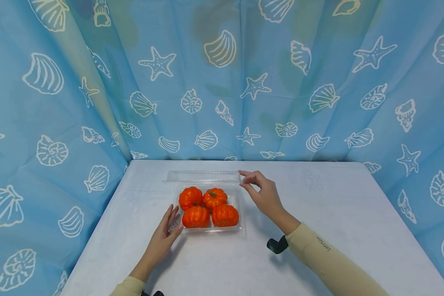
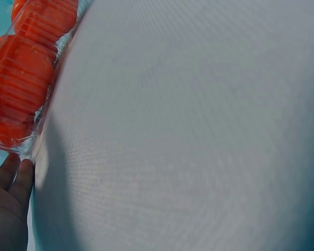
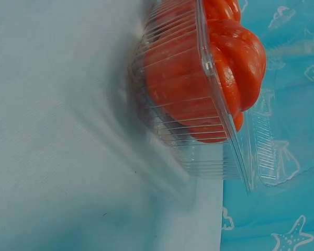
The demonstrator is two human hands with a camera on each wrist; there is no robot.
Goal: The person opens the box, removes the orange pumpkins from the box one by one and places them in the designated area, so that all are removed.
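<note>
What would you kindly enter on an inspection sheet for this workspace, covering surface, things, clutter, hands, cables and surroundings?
Surface: white table, lightly creased.
Things in work: four orange pumpkins inside a clear container; a clear lid behind them, not closed over them.
Clutter: nothing seen.
Hands: left hand at the container's left side; right hand at the lid's right end, grip unclear.
Cables: nothing seen.
Surroundings: blue curtain with white shells and starfish.
</note>
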